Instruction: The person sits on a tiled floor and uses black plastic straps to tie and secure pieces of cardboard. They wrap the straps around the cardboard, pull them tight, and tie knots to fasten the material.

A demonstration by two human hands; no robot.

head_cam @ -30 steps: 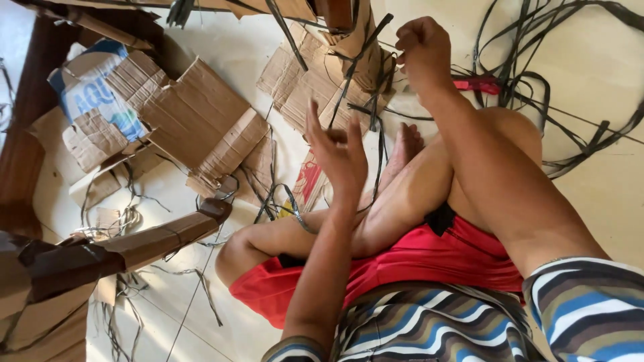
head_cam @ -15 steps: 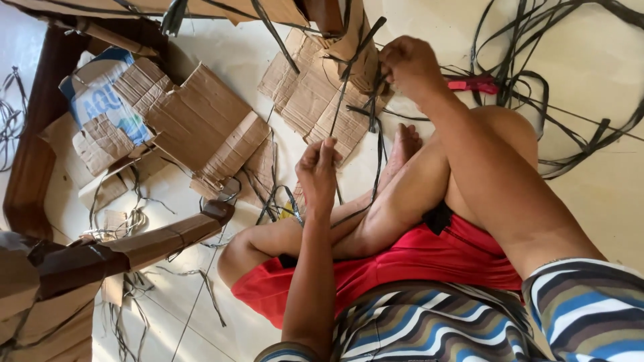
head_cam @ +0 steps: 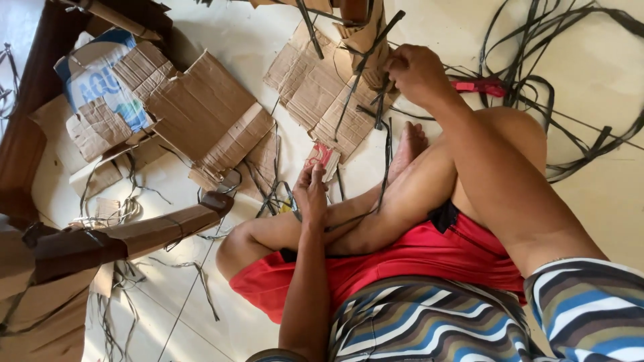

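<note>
I sit cross-legged on a pale tiled floor. My right hand [head_cam: 414, 70] is stretched forward and closed on a black plastic strap [head_cam: 376, 100] that runs around a cardboard-wrapped post [head_cam: 362, 37]. My left hand [head_cam: 312, 194] is low over my shin, fingers extended together, with the fingertips at a small red-and-white packet [head_cam: 323, 157] lying on the floor. Whether it grips the packet is hidden. Another black strap [head_cam: 386, 167] hangs down across my legs.
Flattened cardboard pieces [head_cam: 201, 121] cover the floor ahead, one with a blue-and-white print [head_cam: 100, 67]. A red-handled tool [head_cam: 479, 86] lies beyond my right hand among loose black straps [head_cam: 570, 80]. A dark wooden frame part wrapped in cardboard [head_cam: 154, 228] stands at the left.
My left hand has come down from a raised, spread position to the floor by the red-and-white packet. My right hand has stayed gripping at the wrapped post.
</note>
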